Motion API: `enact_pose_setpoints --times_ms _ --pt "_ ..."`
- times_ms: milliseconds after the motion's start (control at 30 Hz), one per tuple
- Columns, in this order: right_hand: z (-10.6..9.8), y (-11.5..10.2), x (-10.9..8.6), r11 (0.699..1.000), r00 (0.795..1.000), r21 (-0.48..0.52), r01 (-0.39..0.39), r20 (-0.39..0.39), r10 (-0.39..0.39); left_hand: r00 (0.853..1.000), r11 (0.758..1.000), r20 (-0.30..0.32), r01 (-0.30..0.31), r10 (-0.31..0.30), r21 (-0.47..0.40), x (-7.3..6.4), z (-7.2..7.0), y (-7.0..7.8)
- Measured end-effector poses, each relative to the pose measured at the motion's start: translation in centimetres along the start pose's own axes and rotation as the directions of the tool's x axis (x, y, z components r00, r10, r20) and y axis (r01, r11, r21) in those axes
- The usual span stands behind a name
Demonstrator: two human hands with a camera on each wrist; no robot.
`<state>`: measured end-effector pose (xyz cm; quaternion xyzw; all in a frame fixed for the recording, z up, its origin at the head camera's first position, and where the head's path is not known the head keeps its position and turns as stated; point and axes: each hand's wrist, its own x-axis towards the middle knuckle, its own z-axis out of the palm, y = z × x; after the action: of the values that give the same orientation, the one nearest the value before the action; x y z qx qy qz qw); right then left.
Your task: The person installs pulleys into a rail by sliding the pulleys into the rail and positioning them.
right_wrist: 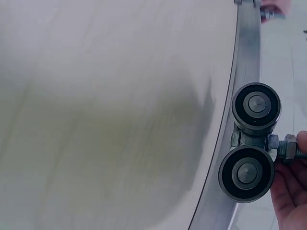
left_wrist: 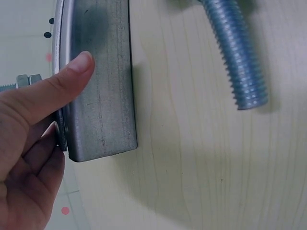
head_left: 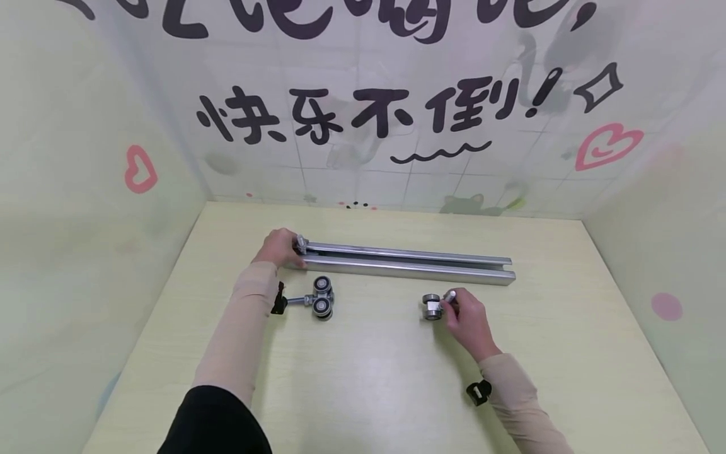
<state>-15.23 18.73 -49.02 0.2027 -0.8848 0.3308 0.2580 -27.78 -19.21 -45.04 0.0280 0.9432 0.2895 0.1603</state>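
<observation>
My left hand [head_left: 279, 247] grips the left end of a long silver slotted rail [head_left: 408, 270], thumb laid over its side face and fingers bent at the slot side. Beside that thumb, a bolt with nuts [left_wrist: 28, 81] sticks out of the rail's slot. A roller trolley [head_left: 322, 297] with black-and-silver wheels lies on the table below the rail, its threaded bolt [left_wrist: 237, 62] pointing left. My right hand [head_left: 469, 320] holds another roller trolley [right_wrist: 252, 139] by its bolt, in front of the rail's right half. The fingers partly hide this bolt.
The pale wood-grain table [head_left: 374, 378] ends at a printed curtain [head_left: 351, 183] behind the rail. More curtains hang at the left and right sides. A black strap mount [head_left: 479, 392] sits on the right wrist.
</observation>
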Motion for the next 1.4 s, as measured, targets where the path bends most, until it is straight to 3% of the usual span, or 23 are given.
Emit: enact_pose_setpoints --times_ms 500,1067,1400 --pt "-2.9 3.1 -0.1 0.995 0.998 -0.080 -0.051 -0.037 0.048 1.000 1.000 0.000 -0.001 0.001 0.003 0.1 0.2 -0.1" --pt "-5.1 6.0 -0.7 0.968 0.976 -0.129 -0.217 -0.042 0.213 1.000 1.000 -0.008 -0.007 0.007 0.027 0.1 0.1 0.0" --pt "-6.3 7.2 -1.0 0.958 0.970 -0.164 -0.234 -0.101 0.220 1.000 0.999 -0.007 -0.009 0.009 0.051 0.0 -0.1 0.1"
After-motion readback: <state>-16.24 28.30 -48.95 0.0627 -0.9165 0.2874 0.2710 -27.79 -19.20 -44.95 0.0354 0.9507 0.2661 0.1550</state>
